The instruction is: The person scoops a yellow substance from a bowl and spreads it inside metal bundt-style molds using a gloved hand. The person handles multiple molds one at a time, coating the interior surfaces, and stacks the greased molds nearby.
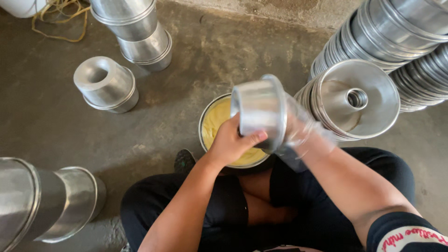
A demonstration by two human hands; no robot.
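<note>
aluminium cake tin [259,112] sits tilted on its side above our lap, over the round tin of yellow batter [215,122] on the floor. our left hand [231,142] clenches its wall; our right hand [298,133], in clear plastic, reaches inside, grip hidden. stacked tube pans [354,99] stand beside.

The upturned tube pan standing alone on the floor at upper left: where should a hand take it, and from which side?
Judging by its pose, from above. The lone tube pan stands mouth-down, its closed base with the centre hole facing up. A hand could best span the round outer wall just above the rolled rim, or hook fingers into the hole. Bare floor surrounds it, so either side looks free.
</note>
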